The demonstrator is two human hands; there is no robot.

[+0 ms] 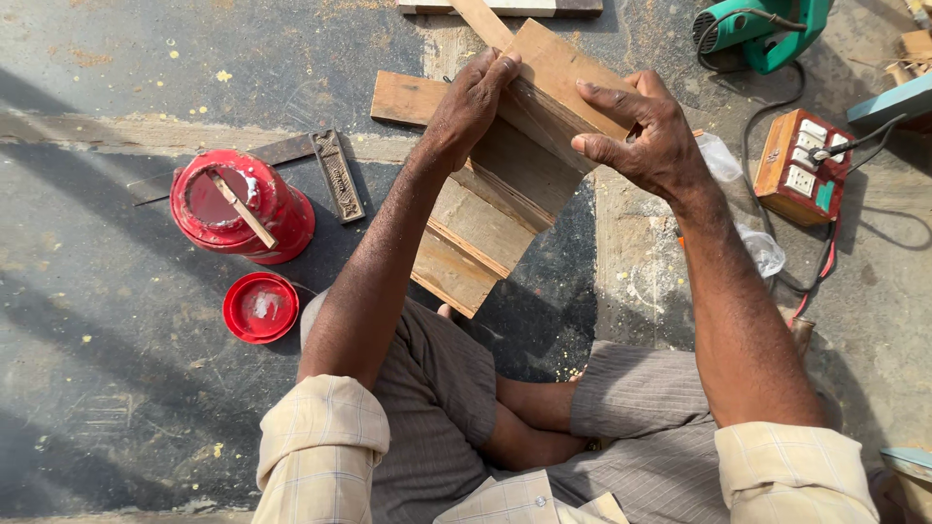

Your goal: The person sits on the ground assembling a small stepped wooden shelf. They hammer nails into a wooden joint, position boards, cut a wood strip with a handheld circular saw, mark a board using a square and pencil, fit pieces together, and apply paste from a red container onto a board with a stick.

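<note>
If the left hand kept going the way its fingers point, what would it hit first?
The left hand points up and right along the wooden piece; past it, probably the pale wood strip, though depth is unclear.

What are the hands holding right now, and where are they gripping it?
Both hold a wooden board assembly at its upper end: left hand on the left edge, right hand on the right edge.

At twelve o'clock, a wooden strip [500,8] runs off the top edge. At one o'clock, the green power tool [767,29] is cut by the same edge. The right hand [641,131] covers part of a clear plastic bag [723,160]. At four o'clock, a pale blue object [908,461] is clipped by the right edge.
</note>
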